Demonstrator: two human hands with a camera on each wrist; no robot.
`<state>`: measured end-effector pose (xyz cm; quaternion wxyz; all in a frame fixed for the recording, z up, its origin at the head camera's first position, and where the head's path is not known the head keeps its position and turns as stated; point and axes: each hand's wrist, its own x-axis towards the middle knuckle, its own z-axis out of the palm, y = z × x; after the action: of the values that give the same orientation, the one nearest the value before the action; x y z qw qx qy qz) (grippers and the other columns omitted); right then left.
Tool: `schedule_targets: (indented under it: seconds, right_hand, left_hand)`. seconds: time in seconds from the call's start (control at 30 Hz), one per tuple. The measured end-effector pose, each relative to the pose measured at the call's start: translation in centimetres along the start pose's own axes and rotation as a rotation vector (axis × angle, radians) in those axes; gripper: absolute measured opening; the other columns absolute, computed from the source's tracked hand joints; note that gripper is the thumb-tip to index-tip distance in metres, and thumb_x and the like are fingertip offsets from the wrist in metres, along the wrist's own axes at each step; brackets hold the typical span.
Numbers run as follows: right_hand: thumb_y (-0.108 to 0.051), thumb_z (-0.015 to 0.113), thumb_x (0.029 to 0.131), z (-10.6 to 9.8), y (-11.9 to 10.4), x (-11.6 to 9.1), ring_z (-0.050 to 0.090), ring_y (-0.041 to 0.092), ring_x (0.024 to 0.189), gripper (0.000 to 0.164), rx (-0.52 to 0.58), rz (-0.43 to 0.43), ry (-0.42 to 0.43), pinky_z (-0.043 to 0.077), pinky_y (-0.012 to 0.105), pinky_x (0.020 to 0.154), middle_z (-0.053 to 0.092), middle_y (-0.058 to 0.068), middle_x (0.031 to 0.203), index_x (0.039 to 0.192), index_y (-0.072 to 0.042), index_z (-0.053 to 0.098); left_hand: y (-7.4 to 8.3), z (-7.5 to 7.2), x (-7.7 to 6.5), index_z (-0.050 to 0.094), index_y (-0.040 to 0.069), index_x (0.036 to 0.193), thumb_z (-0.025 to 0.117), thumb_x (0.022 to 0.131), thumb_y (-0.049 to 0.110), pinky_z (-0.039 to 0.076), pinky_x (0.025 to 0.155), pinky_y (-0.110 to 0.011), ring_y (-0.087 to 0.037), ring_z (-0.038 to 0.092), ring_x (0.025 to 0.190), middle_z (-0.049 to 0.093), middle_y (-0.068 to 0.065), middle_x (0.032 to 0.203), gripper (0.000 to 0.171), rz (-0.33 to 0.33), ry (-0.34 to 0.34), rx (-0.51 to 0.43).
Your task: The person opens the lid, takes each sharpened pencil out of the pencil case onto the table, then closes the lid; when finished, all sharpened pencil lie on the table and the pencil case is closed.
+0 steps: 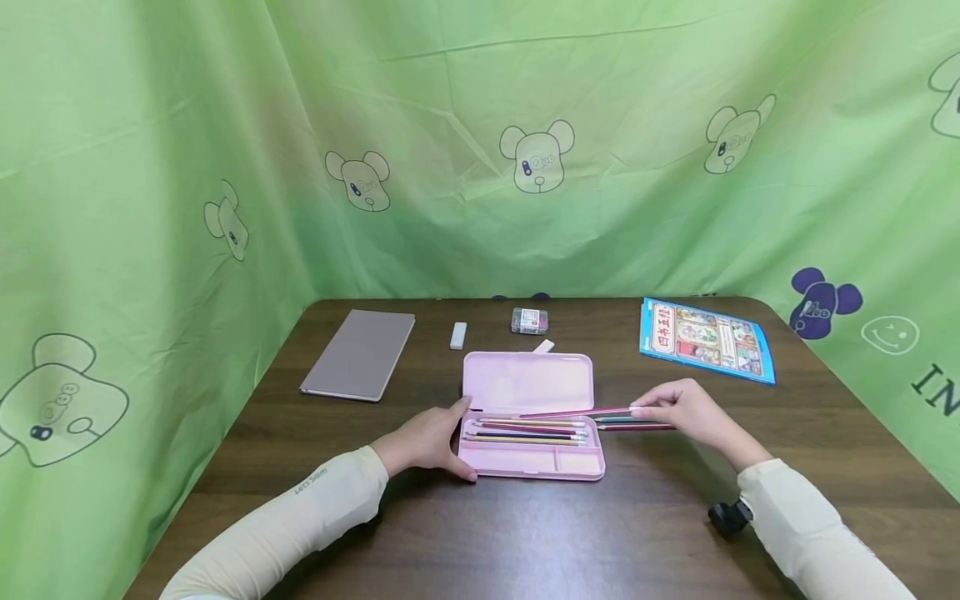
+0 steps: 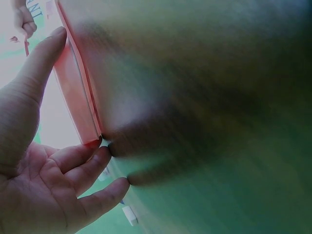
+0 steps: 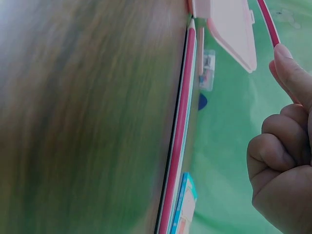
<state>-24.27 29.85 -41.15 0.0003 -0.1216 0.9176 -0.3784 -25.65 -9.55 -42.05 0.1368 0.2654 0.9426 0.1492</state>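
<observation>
A pink pencil case [image 1: 528, 476] lies on the table with its lid [image 1: 528, 382] raised at the back. Several pencils [image 1: 525, 431] lie in its long rear compartment. My left hand [image 1: 427, 437] grips the case's left end, thumb at the front corner and fingers toward the hinge. In the left wrist view the thumb spans the case's side. My right hand [image 1: 686, 410] pinches a red pencil [image 1: 558, 413] by its right end, its other end over the case. Close below that hand, more pencils [image 3: 183, 97] lie on the table to the right of the case.
A grey notebook [image 1: 363, 354] lies back left. Behind the case are a white eraser [image 1: 458, 336], a small clear box [image 1: 529, 321] and another white piece [image 1: 544, 346] partly hidden by the lid. A blue-edged booklet [image 1: 707, 340] lies back right. Green curtain [image 1: 450, 167] encloses the table.
</observation>
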Motion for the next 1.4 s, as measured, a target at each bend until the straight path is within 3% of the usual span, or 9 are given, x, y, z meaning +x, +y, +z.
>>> schedule_targets:
  seconds: [0.77,0.9,1.03,1.4]
  right_hand:
    - [-0.021,0.072,0.081,-4.7,3.0,-3.3,0.031,0.002,0.052,0.021,-0.043,0.029,0.073,0.032,0.025,0.046,0.034,-0.010,0.049,0.090,-0.003,0.073]
    - [-0.022,0.070,0.082,-5.6,3.7,-3.7,0.039,0.001,0.056,0.022,-0.060,0.051,0.060,0.037,0.023,0.051,0.053,-0.003,0.052,0.091,-0.002,0.072]
    - [-0.022,0.069,0.083,-6.3,4.6,-4.0,0.047,-0.001,0.062,0.021,-0.081,0.071,0.049,0.042,0.021,0.057,0.068,0.005,0.068,0.091,-0.002,0.073]
    - [-0.014,0.071,0.081,-6.8,6.6,-4.9,0.053,-0.006,0.067,0.009,-0.054,0.023,0.028,0.044,0.019,0.059,0.071,-0.008,0.073,0.082,-0.006,0.074]
  left_hand:
    - [0.0,-0.1,0.0,0.022,0.003,0.146,0.080,0.058,0.057,0.044,0.098,-0.040,-0.027,0.055,0.115,0.053,-0.018,0.131,0.118,-0.002,0.003,0.003]
    - [-0.1,-0.2,-0.1,0.021,0.003,0.146,0.080,0.058,0.057,0.043,0.098,-0.040,-0.027,0.055,0.115,0.053,-0.018,0.131,0.118,-0.001,0.005,0.004]
    - [0.0,-0.1,0.0,0.022,0.003,0.146,0.080,0.058,0.057,0.044,0.098,-0.040,-0.027,0.055,0.115,0.053,-0.018,0.131,0.118,0.001,0.003,0.006]
    - [0.0,0.0,0.0,0.021,0.004,0.146,0.079,0.059,0.058,0.043,0.099,-0.040,-0.026,0.053,0.117,0.051,-0.017,0.133,0.118,-0.008,-0.014,0.000]
